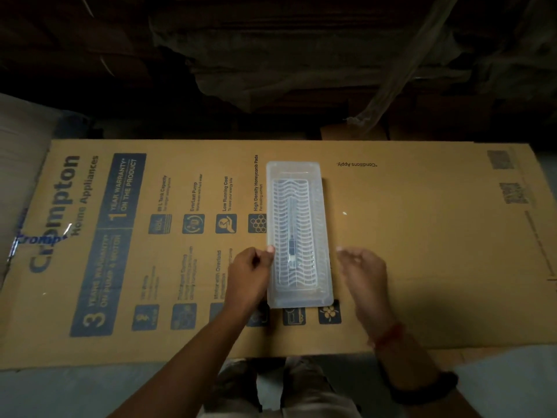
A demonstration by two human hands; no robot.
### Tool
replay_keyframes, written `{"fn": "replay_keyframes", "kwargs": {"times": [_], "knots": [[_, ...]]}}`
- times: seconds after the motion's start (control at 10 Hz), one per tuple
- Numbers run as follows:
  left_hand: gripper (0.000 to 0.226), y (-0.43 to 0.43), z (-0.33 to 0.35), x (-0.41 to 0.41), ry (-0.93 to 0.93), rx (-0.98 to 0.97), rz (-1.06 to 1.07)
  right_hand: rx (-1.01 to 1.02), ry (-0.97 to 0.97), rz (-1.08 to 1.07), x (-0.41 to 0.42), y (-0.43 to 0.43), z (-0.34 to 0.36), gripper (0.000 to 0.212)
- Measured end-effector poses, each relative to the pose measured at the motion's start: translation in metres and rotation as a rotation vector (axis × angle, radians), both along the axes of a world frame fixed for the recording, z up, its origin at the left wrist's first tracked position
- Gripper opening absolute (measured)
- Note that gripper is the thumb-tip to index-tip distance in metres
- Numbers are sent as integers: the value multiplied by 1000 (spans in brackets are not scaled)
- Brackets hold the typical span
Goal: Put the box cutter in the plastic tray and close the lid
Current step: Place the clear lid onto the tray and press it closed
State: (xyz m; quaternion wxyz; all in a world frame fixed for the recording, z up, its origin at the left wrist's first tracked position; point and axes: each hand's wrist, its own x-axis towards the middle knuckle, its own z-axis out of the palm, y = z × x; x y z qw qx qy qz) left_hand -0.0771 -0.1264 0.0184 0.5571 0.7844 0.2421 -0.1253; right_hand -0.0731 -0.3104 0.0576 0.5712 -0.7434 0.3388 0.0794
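A long translucent plastic tray [325, 236] lies on the cardboard sheet, its wavy-ribbed lid [297, 206] down over it. The box cutter [291, 236] shows dimly through the lid, lying lengthwise inside. My left hand [251, 274] is at the tray's left rim near the front, its thumb touching the edge and its fingers curled. My right hand [363, 268] hovers just right of the tray, fingers apart, a small gap between them and the rim.
A large flattened cardboard box [422, 236] with blue printing serves as the work surface. Dark stacked material and plastic wrap [301, 55] fill the space behind. My legs [283, 387] are below the cardboard's front edge. The scene is dim.
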Motion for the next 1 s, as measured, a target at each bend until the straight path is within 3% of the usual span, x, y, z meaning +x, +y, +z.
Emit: {"fn": "replay_keyframes", "kwargs": {"times": [0.2,0.3,0.5,0.8,0.9,1.0], "knots": [[55,-5,-8,-56,-59,52,-64,-48,-147,90,129,19,-11,17],[52,-10,-10,-67,-104,87,-103,-84,-124,88,171,30,-18,36],[43,-13,-18,-70,-123,4,-78,-118,-49,74,198,28,-40,48],[56,-10,-24,-71,-58,-127,-42,-55,-5,50,201,21,-49,35],[48,-8,-17,-69,-120,-26,-14,-52,-50,159,194,17,-40,33],[43,-1,-5,-54,-225,156,26,-214,-120,354,179,13,-17,39]]}}
